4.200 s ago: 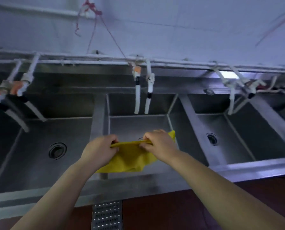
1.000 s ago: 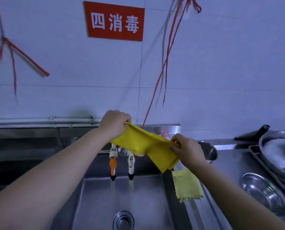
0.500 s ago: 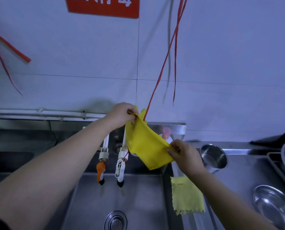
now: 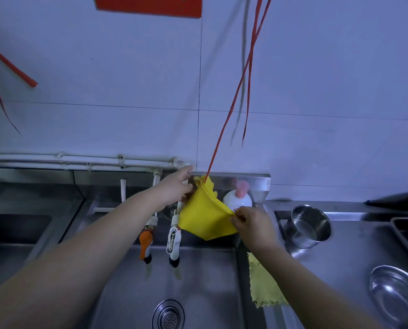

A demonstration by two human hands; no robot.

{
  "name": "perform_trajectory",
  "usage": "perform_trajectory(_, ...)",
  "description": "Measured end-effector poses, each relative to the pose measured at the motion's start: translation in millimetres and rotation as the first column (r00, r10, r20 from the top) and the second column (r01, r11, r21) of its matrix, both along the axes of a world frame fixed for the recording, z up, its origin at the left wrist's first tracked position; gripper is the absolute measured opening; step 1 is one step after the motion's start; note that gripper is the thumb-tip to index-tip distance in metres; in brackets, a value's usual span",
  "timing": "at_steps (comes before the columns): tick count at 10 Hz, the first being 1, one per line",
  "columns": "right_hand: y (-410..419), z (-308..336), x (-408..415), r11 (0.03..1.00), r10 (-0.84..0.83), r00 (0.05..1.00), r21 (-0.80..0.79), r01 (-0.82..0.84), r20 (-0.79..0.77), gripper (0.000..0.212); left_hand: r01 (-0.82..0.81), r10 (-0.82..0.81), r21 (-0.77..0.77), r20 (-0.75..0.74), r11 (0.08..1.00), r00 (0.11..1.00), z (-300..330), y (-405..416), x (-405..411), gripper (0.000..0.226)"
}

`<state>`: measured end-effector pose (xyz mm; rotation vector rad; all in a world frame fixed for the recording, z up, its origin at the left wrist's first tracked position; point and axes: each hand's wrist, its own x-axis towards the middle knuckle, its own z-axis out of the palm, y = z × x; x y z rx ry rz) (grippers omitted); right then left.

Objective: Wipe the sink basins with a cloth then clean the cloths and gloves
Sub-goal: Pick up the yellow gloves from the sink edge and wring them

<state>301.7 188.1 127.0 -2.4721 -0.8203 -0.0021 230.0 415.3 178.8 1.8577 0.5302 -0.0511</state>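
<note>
- Steel sink basin [image 4: 198, 281] fills the lower middle, its drain [image 4: 168, 314] at 6 o'clock; a steel counter [image 4: 340, 269] runs off toward 3 o'clock.
- Red sign [image 4: 148, 5] sits at 12 o'clock on the wall; its writing is cut off by the top edge and cannot be read.
- Yellow glove [image 4: 205, 217] hangs above the far right corner of the basin, stretched between the two hands, with a red string [image 4: 231, 110] coming down to its upper corner.
- Left arm reaches from 7 o'clock up to the middle; the left hand [image 4: 177, 188] is at the glove's 10 o'clock edge, touching it. Its fingers point toward the wall, and whether they clamp the glove cannot be made out.
- Right arm comes in from 5 o'clock; the right hand [image 4: 253, 224] pinches the glove's 3 o'clock edge between thumb and curled fingers.
- Pale yellow cloth [image 4: 262, 290] lies on the basin's right rim, at 6 o'clock from the right hand, apart from it.
- Steel cup [image 4: 309, 226] stands on the counter at 3 o'clock from the right hand; a steel bowl [image 4: 395, 295] lies nearer 4 o'clock.
- White soap bottle [image 4: 237, 198] with a pink pump stands behind the glove; its label is too blurred to read.
- Two taps hang at the glove's 8 o'clock, one with an orange handle [image 4: 145, 243], one with a white handle [image 4: 174, 241].
</note>
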Motion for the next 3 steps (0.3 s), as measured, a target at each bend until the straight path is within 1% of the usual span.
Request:
perform_trajectory(1,8.6,-1.7,-1.0,0.997,-0.004,1.000,-0.082,0.003,-0.007,0.022,-0.078,0.078,0.005,-0.006,0.997,0.997,-5.8,-1.2,-11.6,0.044)
perform_trajectory(2,13.2,-3.1,-2.5,0.994,0.002,0.999,-0.105,0.003,0.047,0.024,0.023,-0.021,0.024,-0.064,0.999,0.998,-13.6,-8.3,-19.3,0.024)
perform_trajectory(3,13.6,-0.9,-6.4,0.997,-0.022,0.994,-0.073,0.030,0.109,0.024,0.007,-0.007,0.079,0.001,0.997,1.000,-17.8,-13.8,-25.4,0.026)
